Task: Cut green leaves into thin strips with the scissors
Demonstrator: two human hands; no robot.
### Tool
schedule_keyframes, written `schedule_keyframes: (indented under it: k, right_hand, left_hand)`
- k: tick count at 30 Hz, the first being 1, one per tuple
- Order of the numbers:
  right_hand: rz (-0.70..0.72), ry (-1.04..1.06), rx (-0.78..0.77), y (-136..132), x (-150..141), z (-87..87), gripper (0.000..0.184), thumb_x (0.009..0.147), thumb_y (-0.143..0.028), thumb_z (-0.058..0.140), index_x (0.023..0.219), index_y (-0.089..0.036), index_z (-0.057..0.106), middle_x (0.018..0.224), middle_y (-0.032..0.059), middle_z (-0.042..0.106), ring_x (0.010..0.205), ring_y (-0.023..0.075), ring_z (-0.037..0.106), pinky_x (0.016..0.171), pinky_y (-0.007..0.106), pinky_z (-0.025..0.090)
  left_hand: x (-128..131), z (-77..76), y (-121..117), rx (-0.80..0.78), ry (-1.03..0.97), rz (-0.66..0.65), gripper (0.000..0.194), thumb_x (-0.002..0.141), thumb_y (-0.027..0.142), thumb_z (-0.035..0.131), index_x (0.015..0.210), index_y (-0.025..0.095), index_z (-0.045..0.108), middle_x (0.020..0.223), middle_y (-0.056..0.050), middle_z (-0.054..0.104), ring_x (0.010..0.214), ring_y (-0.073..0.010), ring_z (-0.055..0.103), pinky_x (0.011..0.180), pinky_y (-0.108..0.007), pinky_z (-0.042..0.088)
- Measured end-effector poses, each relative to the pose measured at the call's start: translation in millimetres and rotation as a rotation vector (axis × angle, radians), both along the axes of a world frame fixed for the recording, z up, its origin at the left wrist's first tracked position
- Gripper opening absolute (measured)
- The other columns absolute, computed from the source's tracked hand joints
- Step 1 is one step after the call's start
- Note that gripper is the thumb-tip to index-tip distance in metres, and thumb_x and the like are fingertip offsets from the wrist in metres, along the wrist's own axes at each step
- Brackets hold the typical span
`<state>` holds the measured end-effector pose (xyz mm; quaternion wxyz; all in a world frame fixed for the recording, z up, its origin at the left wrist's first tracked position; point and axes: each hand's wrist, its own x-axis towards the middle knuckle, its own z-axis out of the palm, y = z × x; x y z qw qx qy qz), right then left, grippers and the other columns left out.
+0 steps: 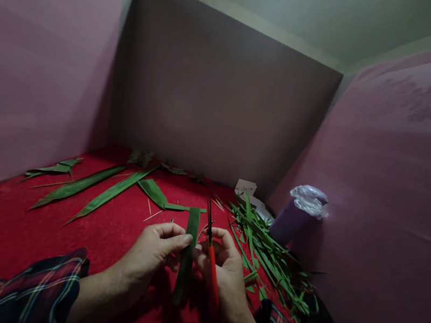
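A folded or cut green leaf strip [186, 266] hangs upright in front of me, with my left hand [155, 247] closed on it between thumb and fingers. My right hand [226, 264] is closed round scissors with orange-red handles [212, 278], their dark blades pointing up and away. The right thumb and fingertips are close to the strip's right edge; whether they pinch it I cannot tell. Just beyond the fingers, a narrow leaf piece [181, 208] runs sideways behind the strip's top and joins a wider bent leaf [153, 193].
Long green leaves [111, 197] lie on the red cloth [116, 241] at the left. A heap of leaf scraps [266, 251] lies at the right, beside a purple bin [292, 220] with a plastic liner. Thin sticks [218, 202] and white papers [244, 187] lie further back. Walls stand around.
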<state>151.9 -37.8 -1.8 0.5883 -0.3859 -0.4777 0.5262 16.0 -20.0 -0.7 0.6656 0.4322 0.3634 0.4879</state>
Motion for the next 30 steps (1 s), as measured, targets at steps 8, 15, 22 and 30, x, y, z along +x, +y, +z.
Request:
schedule_keyframes:
  k: [8,15,22,30]
  right_hand:
    - [-0.012,0.024,0.010,-0.6,0.1,-0.4,0.041,0.057,-0.022,0.077,0.085,-0.022,0.047,0.059,-0.0080,0.053,0.053,0.0105,0.052,0.049,0.019,0.040]
    - [-0.001,0.027,0.005,-1.6,-1.3,2.2,0.042,0.054,-0.014,0.073,0.084,-0.021,0.045,0.059,-0.0086,0.053,0.051,0.0092,0.050,0.049,0.018,0.039]
    - [-0.007,0.008,0.016,-1.6,-1.2,3.0,0.041,0.054,-0.017,0.075,0.083,-0.021,0.048,0.057,-0.0080,0.054,0.050,0.0097,0.051,0.047,0.019,0.039]
    - [0.011,0.002,0.051,0.8,-2.2,-6.9,0.036,0.063,-0.019,0.074,0.088,-0.021,0.048,0.062,-0.0076,0.055,0.054,0.0084,0.051,0.049,0.016,0.039]
  left_hand:
    - [-0.6,1.3,-2.0,0.048,-0.021,0.002,0.022,0.069,0.034,0.068,0.066,0.013,0.060,0.062,-0.002,0.062,0.051,-0.0082,0.050,0.050,-0.020,0.037]
    - [-0.6,-0.5,-2.8,-0.009,-0.032,-0.013,0.022,0.068,0.032,0.069,0.064,0.013,0.057,0.060,-0.001,0.060,0.050,-0.0076,0.050,0.047,-0.019,0.037]
    - [0.7,-2.9,-0.8,-0.036,-0.021,-0.022,0.024,0.063,0.028,0.072,0.058,0.014,0.054,0.053,0.001,0.058,0.040,-0.0051,0.045,0.042,-0.018,0.034]
    - [0.0,-4.8,4.0,0.008,-0.048,-0.022,0.021,0.063,0.028,0.072,0.059,0.014,0.057,0.054,0.000,0.060,0.045,-0.0072,0.049,0.045,-0.019,0.037]
